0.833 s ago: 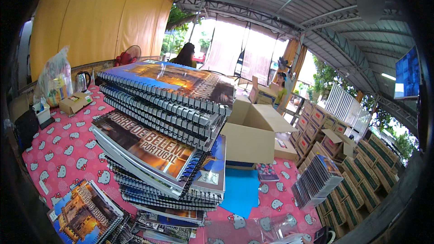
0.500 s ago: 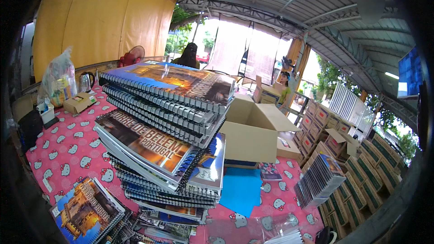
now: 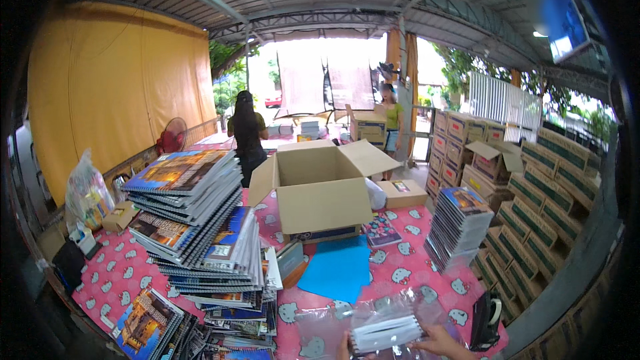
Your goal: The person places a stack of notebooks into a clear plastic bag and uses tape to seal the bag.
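Note:
At the table's near edge, a small stack of spiral notebooks shows its white page edges and coil binding. Clear plastic bags lie around and beyond it. My left hand, partly cut off by the frame, grips the stack's left end. On its right end my right hand is closed, with the fingers at the edge. A tall, uneven pile of spiral notebooks with photo covers stands to the left. Further right is another neat stack of notebooks. Blue sheets lie ahead of my hands.
An open carton stands mid-table on the pink cloth. A black tape dispenser sits by the right edge. Stacked cartons line the right side. Two people stand beyond the table. A flat box lies behind the blue sheets.
My view has levelled and shifted, so the tall pile appears smaller and further left. Both hands and the held notebooks, barely showing before at the lower edge, are now in view.

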### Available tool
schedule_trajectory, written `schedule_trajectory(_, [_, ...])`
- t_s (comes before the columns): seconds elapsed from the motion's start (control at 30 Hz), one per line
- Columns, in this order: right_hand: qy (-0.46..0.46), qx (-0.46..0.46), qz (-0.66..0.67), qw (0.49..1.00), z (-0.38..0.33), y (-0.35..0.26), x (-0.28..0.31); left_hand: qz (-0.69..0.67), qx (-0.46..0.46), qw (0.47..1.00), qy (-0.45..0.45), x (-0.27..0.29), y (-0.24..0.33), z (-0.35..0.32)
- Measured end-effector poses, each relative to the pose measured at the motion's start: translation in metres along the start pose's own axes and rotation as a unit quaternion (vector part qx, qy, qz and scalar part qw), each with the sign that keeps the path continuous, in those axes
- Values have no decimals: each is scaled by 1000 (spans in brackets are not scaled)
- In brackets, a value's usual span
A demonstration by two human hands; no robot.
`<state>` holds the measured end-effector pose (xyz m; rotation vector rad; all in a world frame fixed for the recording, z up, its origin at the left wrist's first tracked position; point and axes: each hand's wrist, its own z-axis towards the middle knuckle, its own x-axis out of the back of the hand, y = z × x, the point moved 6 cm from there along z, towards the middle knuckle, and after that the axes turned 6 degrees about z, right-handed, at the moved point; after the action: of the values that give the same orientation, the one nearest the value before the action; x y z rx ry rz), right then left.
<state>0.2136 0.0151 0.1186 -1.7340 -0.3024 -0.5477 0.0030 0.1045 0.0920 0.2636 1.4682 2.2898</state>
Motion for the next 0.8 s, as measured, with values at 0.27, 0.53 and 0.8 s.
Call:
schedule_trajectory(0.27, [103,342,-45,933,-17,-101,40,350,-104,927,-84,10,81,46])
schedule_trajectory(0.53, [64,397,-175,899,-27,-114,51,285,9,944,-169,0,103,104])
schedule_trajectory(0.8, [61,418,-130,897,-40,-130,65,519,-33,820,-241,-49,143,132])
